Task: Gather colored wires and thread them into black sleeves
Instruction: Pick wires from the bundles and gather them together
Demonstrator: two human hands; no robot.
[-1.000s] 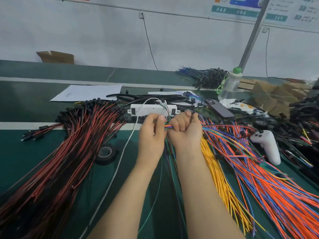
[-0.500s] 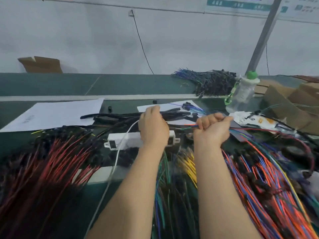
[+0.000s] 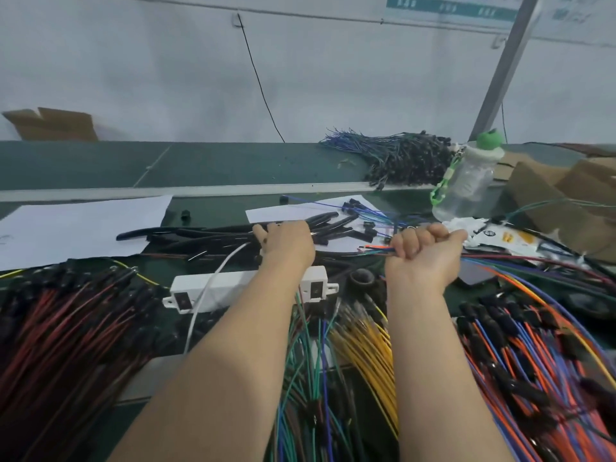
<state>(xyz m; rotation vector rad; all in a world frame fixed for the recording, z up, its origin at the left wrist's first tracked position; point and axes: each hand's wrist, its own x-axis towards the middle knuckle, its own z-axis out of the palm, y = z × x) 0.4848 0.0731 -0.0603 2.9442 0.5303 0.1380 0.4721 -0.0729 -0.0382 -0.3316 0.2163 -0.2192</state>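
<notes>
The colored wires (image 3: 533, 361) lie in big loose heaps along the near edge of the worktop (image 3: 213, 203). They are thin, light and floppy, so a heap will slide apart. It is best to pinch a few close to their tips.

The black sleeves (image 3: 206, 233) sit in a pile in the middle of the worktop. They are soft, bendy tubes, best held near one open end.

The right hand (image 3: 426, 255) is a tight fist around a small bunch of wires (image 3: 375, 250), with the short tips poking out to the left. The left hand (image 3: 288, 243) rests on the sleeve pile, apart from the right hand. It may be pinching a sleeve, but I cannot tell.

The heaps are red and black on the left, green and yellow in the middle, and orange and blue on the right. The sleeves are dull black, some long and some short. The bunch shows red, green and blue.
</notes>
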